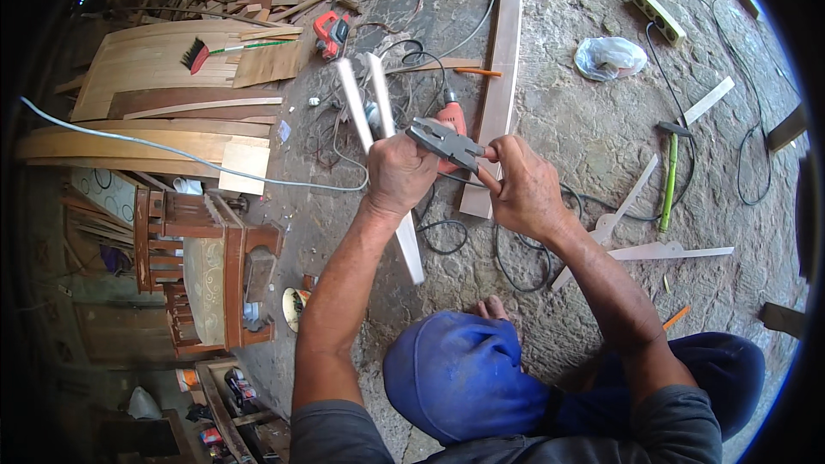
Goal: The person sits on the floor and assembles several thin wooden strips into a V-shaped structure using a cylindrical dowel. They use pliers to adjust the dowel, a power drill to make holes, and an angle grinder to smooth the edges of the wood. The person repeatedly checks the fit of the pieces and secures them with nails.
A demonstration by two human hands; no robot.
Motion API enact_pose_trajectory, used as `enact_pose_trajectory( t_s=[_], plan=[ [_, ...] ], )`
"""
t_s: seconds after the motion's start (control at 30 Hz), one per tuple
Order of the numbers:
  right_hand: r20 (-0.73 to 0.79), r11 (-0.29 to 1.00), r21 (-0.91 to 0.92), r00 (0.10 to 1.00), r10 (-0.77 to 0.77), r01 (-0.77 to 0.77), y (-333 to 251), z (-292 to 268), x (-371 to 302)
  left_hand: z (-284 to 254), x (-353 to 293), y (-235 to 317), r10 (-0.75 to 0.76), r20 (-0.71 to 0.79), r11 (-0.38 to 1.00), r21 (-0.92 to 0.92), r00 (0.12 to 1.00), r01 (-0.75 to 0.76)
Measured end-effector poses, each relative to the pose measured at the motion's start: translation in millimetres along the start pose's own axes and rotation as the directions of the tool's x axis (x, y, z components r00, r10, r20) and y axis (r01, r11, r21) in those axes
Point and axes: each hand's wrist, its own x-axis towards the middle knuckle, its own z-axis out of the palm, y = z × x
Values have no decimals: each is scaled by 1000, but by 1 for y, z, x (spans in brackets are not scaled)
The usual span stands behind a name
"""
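Note:
My left hand (pixel 400 174) is closed around pale wooden strips (pixel 356 107). Two of their ends stick out above the fist, slightly spread, and one end shows below it. In my right hand (pixel 527 187) are metal pliers (pixel 445 143), gripped by the handles, with the jaws pointing left. The jaws lie over the knuckles of my left hand; whether they bite on anything I cannot make out. Just behind the pliers, a red drill (pixel 453 112) rests on the floor beside a long wooden plank (pixel 507 43).
On the rough floor at right lie a green-handled hammer (pixel 669 176), shaped wooden pieces (pixel 666 251), a plastic bag (pixel 608 58) and a power strip (pixel 657 15). Cables loop around. A red power tool (pixel 329 34), stacked boards (pixel 180 51) and a wooden chair (pixel 225 271) are at left.

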Motion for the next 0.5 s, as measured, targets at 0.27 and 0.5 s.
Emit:
enact_pose_trajectory(
  t_s=[0.27,0.5],
  plan=[
    [120,870,-241,903,-414,431,26,-49,30,-28,-22,11,-13,331,977,-197,944,83],
    [-3,997,-32,997,-76,76,-5,-14,2,1,-10,2,-265,252,946,-118,931,301]
  ],
)
